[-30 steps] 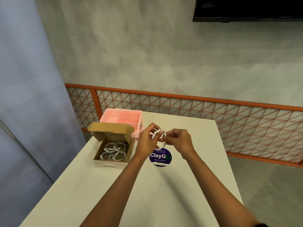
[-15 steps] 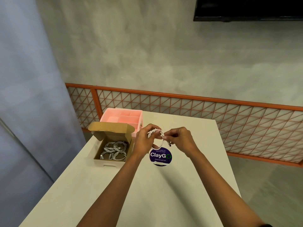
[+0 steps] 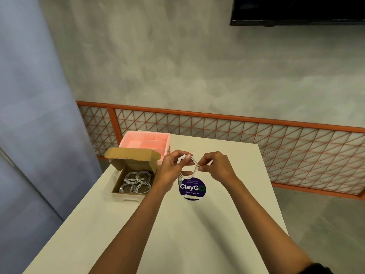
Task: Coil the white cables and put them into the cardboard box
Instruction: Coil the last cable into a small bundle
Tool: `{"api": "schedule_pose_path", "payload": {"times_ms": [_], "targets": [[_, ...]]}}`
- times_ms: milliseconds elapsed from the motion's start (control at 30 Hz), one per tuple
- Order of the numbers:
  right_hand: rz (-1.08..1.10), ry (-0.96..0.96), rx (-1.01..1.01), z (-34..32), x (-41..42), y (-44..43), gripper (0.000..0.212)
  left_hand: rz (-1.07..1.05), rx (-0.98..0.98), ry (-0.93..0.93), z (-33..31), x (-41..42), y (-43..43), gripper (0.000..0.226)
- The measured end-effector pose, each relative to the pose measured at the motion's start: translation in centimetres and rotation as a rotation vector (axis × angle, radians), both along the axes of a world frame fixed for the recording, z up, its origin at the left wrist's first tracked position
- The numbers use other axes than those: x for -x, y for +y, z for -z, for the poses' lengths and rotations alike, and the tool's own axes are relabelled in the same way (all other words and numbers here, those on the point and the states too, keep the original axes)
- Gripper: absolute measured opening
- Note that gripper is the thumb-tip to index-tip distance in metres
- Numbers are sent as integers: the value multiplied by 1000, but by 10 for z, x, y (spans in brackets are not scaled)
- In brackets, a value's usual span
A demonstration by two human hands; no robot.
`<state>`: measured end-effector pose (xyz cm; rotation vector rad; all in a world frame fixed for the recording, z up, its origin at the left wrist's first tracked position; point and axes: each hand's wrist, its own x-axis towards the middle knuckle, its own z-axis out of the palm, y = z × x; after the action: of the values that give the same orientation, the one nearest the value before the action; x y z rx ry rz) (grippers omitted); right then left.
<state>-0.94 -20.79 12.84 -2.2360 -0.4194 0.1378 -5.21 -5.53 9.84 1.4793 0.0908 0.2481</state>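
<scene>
A white cable (image 3: 192,167) is wound into a small loop and held in the air above the table between both hands. My left hand (image 3: 171,169) grips the loop's left side; one plug end hangs below it. My right hand (image 3: 216,166) pinches the loop's right side with thumb and forefinger. To the left stands the open cardboard box (image 3: 118,186) with its lid flap raised; several coiled white cables (image 3: 137,181) lie inside it.
A pink compartment tray (image 3: 146,142) stands behind the box at the white table's (image 3: 227,224) far left corner. A round purple ClayGo sticker (image 3: 192,187) lies under my hands. An orange lattice rail (image 3: 256,131) runs behind the table.
My right hand has moved a little to the right along the loop, and the coil now hangs wider between the two hands. The box and tray have not moved.
</scene>
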Motion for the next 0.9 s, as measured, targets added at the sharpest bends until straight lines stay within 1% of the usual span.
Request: {"api": "schedule_pose_path", "payload": {"times_ms": [67, 133, 267, 333, 433, 500, 567, 600, 733, 900], "targets": [[64, 4, -76, 5, 1, 2, 9, 18, 8, 1, -1, 0, -2, 13], [94, 50, -139, 8, 3, 5, 12, 10, 18, -7, 0, 0, -4, 16], [52, 249, -282, 12, 2, 8, 22, -31, 22, -14, 4, -2, -3, 18], [48, 248, -307, 14, 2, 8, 25, -25, 25, -4, 5, -2, -3, 18], [97, 231, -394, 17, 5, 9, 20, -24, 57, 1, 6, -1, -4, 19], [134, 227, -427, 18, 5, 11, 19, -36, 40, 22, 11, -1, -3, 27], [167, 228, -449, 19, 1, 12, 20, -27, -5, 82, 17, 0, 0, 37], [169, 234, -464, 19, -1, 12, 21, -13, -8, 110, 20, 2, 1, 38], [105, 263, -488, 21, -2, 8, 21, -3, 41, 101, 26, 6, 1, 18], [-111, 413, -442, 16, 0, 1, 16, -38, -21, 25, 27, 4, 7, 25]]}}
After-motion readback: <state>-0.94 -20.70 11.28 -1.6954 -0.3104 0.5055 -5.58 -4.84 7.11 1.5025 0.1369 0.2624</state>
